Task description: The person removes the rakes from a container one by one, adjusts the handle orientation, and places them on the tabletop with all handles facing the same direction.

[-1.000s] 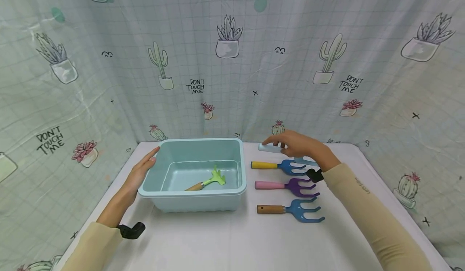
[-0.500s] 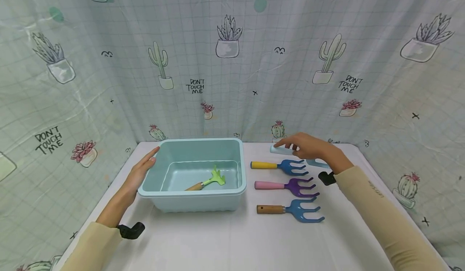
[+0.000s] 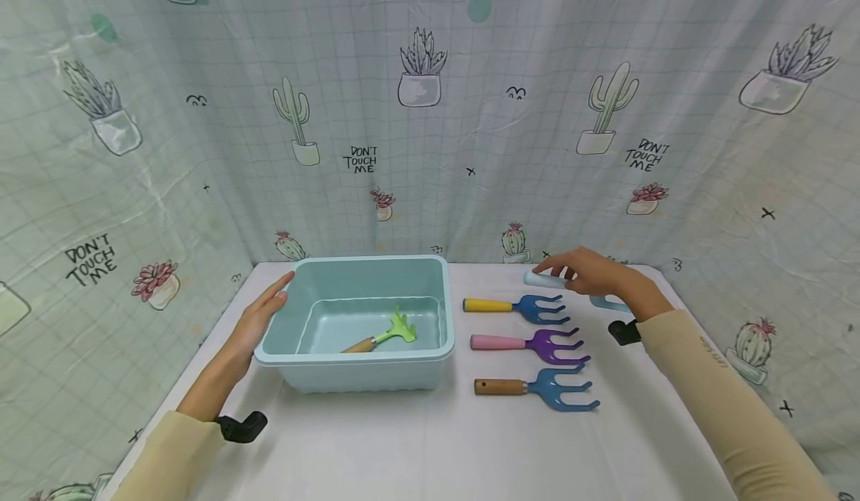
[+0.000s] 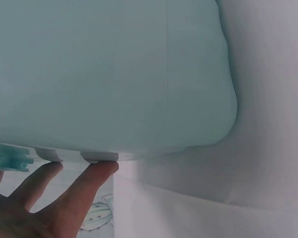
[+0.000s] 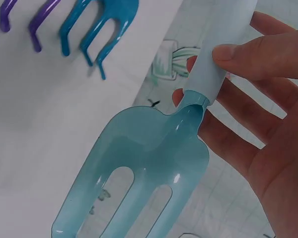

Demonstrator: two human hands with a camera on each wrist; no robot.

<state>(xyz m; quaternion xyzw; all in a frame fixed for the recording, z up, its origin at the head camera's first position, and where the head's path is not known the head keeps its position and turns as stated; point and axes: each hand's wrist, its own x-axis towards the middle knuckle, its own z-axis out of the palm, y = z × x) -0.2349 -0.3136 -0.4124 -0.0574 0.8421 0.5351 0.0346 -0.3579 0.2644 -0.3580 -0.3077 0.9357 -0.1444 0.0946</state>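
My right hand (image 3: 583, 272) grips the pale blue handle of a light blue garden fork (image 5: 154, 163) at the back right of the white table (image 3: 430, 441); its slotted blade (image 3: 608, 304) pokes out behind my wrist. My left hand (image 3: 258, 318) lies flat with straight fingers (image 4: 84, 191) against the left wall of a pale blue plastic bin (image 3: 356, 320). Inside the bin lies a green hand rake (image 3: 386, 333) with a wooden handle.
Three hand rakes lie in a column right of the bin: yellow-handled blue (image 3: 513, 306), pink-handled purple (image 3: 531, 343), wooden-handled blue (image 3: 537, 389). A cactus-print curtain (image 3: 430, 113) closes in the table on three sides.
My right hand has carried the light blue fork to the right, away from the bin, along the back of the table. The left hand and the bin have stayed still.
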